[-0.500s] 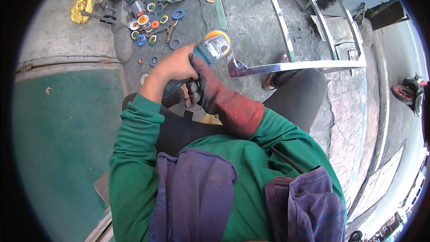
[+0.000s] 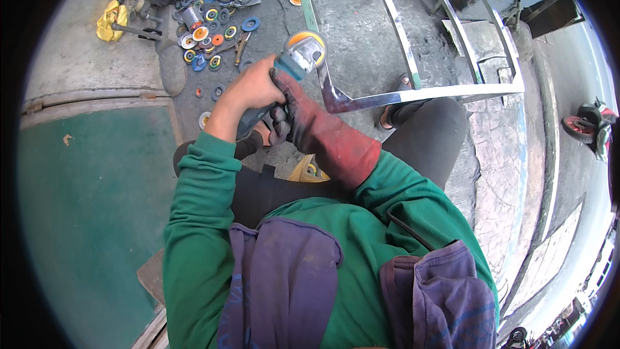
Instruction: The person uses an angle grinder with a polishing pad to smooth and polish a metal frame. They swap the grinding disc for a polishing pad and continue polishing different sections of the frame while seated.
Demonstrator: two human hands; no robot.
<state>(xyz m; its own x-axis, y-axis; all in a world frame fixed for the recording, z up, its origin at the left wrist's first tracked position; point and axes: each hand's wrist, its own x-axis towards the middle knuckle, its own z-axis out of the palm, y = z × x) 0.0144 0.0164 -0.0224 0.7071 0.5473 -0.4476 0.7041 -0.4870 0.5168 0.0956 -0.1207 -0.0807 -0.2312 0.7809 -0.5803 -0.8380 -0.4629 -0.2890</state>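
Observation:
An angle grinder (image 2: 292, 68) with a teal body, a silver head and a yellow-orange disc is held in front of my knees. My bare left hand (image 2: 254, 85) wraps over its body from the left. Closed around it from the other side is my right hand (image 2: 290, 108), in a long red work glove with dark, stained fingers. Both hands hide much of the grinder's grip. Just right of the disc stands a welded metal frame (image 2: 403, 96) with shiny ground bars and green-painted parts; the disc appears apart from its dark near corner.
Many used grinding discs (image 2: 250, 23) and loose tools lie on the floor at the far left. A yellow bag (image 2: 112, 21) hangs by a metal fitting. Left of me is a green panel (image 2: 84, 220). A motorbike (image 2: 584, 128) stands at the right.
The grinder and both hands have shifted slightly up and left in the picture, while the whole view has also drifted a little left. Both hands keep their hold.

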